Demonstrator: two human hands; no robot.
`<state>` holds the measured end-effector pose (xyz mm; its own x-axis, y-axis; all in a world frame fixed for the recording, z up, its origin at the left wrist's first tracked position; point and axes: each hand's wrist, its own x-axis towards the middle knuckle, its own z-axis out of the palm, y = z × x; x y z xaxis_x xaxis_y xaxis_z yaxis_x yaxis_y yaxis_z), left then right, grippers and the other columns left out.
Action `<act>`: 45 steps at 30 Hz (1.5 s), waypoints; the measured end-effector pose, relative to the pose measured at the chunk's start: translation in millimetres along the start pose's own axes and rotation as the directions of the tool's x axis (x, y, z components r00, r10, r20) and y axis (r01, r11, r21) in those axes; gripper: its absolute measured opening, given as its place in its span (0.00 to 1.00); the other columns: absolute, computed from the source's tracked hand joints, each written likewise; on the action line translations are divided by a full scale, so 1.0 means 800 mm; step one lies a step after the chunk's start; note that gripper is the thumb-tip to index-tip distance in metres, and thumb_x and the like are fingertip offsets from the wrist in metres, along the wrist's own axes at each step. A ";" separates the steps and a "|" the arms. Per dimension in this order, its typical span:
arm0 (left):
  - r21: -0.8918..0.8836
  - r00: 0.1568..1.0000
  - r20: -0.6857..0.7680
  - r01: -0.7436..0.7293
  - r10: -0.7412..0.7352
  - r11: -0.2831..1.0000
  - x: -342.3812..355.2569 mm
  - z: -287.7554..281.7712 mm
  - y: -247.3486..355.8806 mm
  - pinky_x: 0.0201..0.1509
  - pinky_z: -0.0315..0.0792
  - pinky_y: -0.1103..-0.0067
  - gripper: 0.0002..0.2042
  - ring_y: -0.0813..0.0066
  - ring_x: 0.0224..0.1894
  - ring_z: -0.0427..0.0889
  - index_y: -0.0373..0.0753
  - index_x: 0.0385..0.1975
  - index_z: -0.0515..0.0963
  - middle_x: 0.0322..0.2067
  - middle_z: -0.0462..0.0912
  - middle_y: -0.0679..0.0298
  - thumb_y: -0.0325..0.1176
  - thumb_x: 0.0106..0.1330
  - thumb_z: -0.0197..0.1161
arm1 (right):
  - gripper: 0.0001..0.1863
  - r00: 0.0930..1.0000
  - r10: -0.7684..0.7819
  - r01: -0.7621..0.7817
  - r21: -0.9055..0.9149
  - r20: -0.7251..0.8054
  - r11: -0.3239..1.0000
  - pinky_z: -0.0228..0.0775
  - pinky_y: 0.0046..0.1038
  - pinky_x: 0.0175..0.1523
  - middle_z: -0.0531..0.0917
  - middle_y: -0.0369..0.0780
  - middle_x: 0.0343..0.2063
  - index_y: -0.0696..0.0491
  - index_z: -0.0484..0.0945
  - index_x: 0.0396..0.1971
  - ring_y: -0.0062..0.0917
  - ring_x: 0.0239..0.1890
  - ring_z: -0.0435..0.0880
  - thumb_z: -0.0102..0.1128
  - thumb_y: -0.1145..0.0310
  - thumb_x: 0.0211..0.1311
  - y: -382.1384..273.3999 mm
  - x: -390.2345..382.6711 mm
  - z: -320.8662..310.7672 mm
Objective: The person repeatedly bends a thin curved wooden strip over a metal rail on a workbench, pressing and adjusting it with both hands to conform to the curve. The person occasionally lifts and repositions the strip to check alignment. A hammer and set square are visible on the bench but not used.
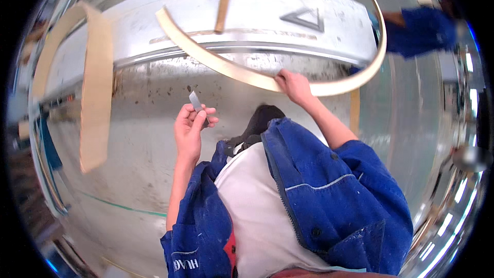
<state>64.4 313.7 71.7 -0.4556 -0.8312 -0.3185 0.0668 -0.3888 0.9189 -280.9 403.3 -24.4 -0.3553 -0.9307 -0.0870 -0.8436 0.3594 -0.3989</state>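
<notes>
My left hand (191, 125) is closed round a short flat metal blade (195, 101) with a slanted tip, which points up and away from me. Its lower end is partly hidden by my fingers. With my right hand (295, 86) I grip the near edge of a long, pale, curved wooden strip (225, 67). The strip sweeps in a wide arc from above the white workbench (139, 18) round to the right and up to the far edge of the view. Both hands are apart, in front of my body.
On the bench lie a claw hammer (223, 10) with a wooden handle, a dark triangular square (304, 19) and a thin wooden strip or ruler (247, 32). Another bent wooden band (96, 87) stands at the left. A person in blue (424, 32) is at the far right.
</notes>
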 end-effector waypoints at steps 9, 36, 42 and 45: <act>0.315 0.984 0.140 0.058 -0.107 0.947 0.104 -0.029 0.049 0.41 0.79 0.77 0.07 0.74 0.35 0.85 0.34 0.46 0.78 0.40 0.86 0.58 0.30 0.75 0.60 | 0.08 0.936 -0.033 0.040 0.014 -0.352 0.999 0.67 0.43 0.63 0.87 0.41 0.40 0.51 0.80 0.37 0.38 0.51 0.83 0.65 0.63 0.65 -0.016 -0.025 0.030; -0.108 -0.115 0.971 -0.993 -0.209 0.045 0.260 0.189 -0.023 0.39 0.75 0.65 0.20 0.58 0.31 0.80 0.43 0.60 0.82 0.30 0.78 0.54 0.23 0.67 0.61 | 0.29 0.303 0.953 0.927 0.236 -0.008 -0.292 0.76 0.37 0.58 0.81 0.42 0.52 0.55 0.72 0.62 0.30 0.52 0.82 0.41 0.44 0.81 -0.132 0.055 0.143; -0.097 -0.082 0.965 -0.994 -0.251 -0.048 0.249 0.207 -0.038 0.43 0.77 0.63 0.20 0.54 0.34 0.85 0.40 0.59 0.82 0.36 0.84 0.49 0.24 0.67 0.61 | 0.29 0.259 0.965 0.929 0.281 -0.035 -0.239 0.73 0.36 0.62 0.79 0.41 0.56 0.56 0.67 0.66 0.28 0.55 0.80 0.40 0.47 0.82 -0.138 0.054 0.137; -0.154 -0.128 0.959 -0.984 -0.255 -0.087 0.240 0.216 -0.042 0.44 0.76 0.61 0.18 0.52 0.36 0.83 0.38 0.56 0.82 0.32 0.82 0.49 0.25 0.68 0.59 | 0.28 0.205 0.979 0.940 0.280 -0.012 -0.193 0.74 0.35 0.61 0.80 0.42 0.53 0.57 0.66 0.66 0.28 0.54 0.80 0.42 0.50 0.82 -0.138 0.052 0.133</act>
<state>-178.7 235.5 19.7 -0.8097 0.5860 0.0298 0.5795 0.7907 0.1974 -159.8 317.7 -80.9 -0.9032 0.1619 -0.3976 -0.0584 -0.9639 -0.2598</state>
